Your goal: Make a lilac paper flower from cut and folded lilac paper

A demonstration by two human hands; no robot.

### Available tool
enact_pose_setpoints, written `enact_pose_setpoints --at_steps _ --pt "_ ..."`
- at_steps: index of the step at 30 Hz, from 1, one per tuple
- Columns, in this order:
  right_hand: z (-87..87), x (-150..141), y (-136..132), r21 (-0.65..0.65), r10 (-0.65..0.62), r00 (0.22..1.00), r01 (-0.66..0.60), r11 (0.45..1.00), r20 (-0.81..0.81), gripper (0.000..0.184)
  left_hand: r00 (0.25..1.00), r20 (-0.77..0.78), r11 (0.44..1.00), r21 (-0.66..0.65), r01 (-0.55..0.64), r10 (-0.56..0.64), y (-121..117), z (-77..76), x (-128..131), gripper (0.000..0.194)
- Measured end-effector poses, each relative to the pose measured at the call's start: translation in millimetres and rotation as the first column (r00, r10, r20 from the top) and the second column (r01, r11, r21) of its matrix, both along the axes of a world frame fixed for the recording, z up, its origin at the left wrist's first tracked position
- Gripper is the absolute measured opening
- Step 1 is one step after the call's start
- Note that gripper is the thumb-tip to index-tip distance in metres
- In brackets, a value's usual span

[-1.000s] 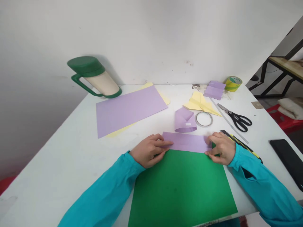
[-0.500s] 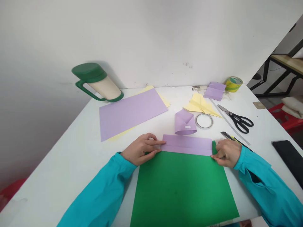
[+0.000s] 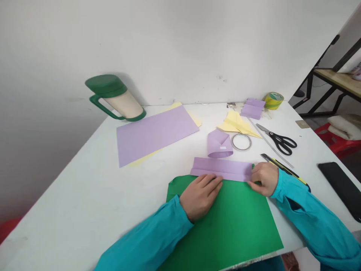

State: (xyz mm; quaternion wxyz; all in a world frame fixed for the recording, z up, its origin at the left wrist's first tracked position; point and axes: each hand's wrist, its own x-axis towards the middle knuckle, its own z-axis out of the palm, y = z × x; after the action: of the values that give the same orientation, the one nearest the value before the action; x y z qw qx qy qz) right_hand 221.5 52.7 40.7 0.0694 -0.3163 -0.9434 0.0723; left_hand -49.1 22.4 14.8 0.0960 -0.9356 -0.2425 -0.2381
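A folded strip of purple paper (image 3: 225,166) lies across the far edge of a green sheet of paper (image 3: 237,218). My left hand (image 3: 200,195) lies flat on the green sheet, fingers stretched out, with the fingertips on the strip's near edge. At the strip's right end, my right hand (image 3: 263,178) pinches the purple paper between curled fingers and thumb. Just beyond the strip stands a folded purple paper piece (image 3: 219,145) with a small white patch. A roll of thin tape (image 3: 241,142) lies beside it.
Scissors (image 3: 278,139), a utility knife (image 3: 284,169) and a black case (image 3: 340,190) lie to the right. Behind are a yellow paper plane (image 3: 235,122), creased purple paper (image 3: 253,108) and a tape roll (image 3: 273,100). A green-lidded jug (image 3: 124,101) stands by a purple sheet (image 3: 156,133).
My left hand has moved right, from the strip's left end to the middle of its near edge. The green sheet's far left corner is now uncovered. My right hand stays at the right end.
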Motion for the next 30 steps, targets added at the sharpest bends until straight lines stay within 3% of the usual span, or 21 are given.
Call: enact_pose_setpoints --at_steps 4,7,11,18,25,30 --pt "-6.1 -20 -3 0.156 0.042 0.976 -0.009 0.988 -0.213 0.021 0.998 0.007 0.997 0.029 -0.065 0.065 6 -11.6 1 0.026" --pt "-17.2 -26 -4 0.196 0.041 0.975 0.003 0.981 -0.217 0.026 0.998 0.011 0.998 0.028 -0.061 0.061 10 -13.9 -3 0.024" --pt "-29.3 -21 1 0.175 -0.018 0.981 0.053 0.983 -0.196 0.026 0.996 0.045 0.996 0.035 -0.083 0.082 9 -13.9 -4 0.023" --pt "-35.4 -18 7 0.103 -0.038 0.956 0.071 0.992 -0.29 0.026 0.993 0.064 0.995 0.004 -0.1 0.1 12 -16.6 -7 0.019" --pt "-44.7 -25 10 0.09 -0.004 0.891 0.051 0.995 -0.454 0.021 0.986 0.145 0.995 -0.061 -0.075 0.083 16 -14.6 -7 0.016" --pt "-49.1 -16 14 -0.031 -0.077 0.834 0.071 0.997 -0.546 0.028 0.974 0.181 0.985 -0.128 -0.112 0.134 15 -12.6 -5 0.019"
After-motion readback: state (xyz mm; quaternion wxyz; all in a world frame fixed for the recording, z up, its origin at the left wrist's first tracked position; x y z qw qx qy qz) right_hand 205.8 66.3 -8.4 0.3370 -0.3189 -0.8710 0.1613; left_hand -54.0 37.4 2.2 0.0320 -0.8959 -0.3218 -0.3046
